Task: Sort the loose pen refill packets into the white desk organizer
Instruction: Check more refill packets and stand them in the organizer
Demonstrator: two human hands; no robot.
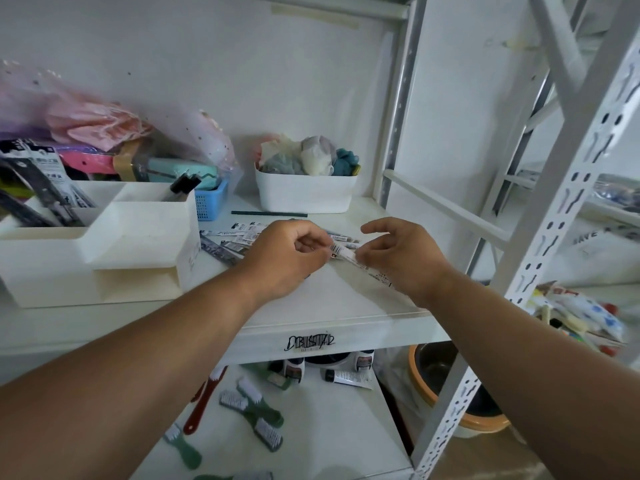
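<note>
A white desk organizer (138, 233) stands at the left of the shelf, with several refill packets (52, 188) upright in its rear compartments. Loose pen refill packets (235, 239) lie scattered on the shelf between the organizer and my hands. My left hand (287, 258) pinches one end of a long narrow packet (349, 254) just above the shelf. My right hand (405, 254) holds the same packet farther along, its fingers curled over it. The far part of the packet disappears under my right palm.
A white bin (304, 195) of soft items stands at the back, a dark thin stick (270, 213) in front of it. A blue basket (211, 202) and pink bags sit behind the organizer. Metal uprights (540, 220) frame the right side. Brushes lie on the shelf below.
</note>
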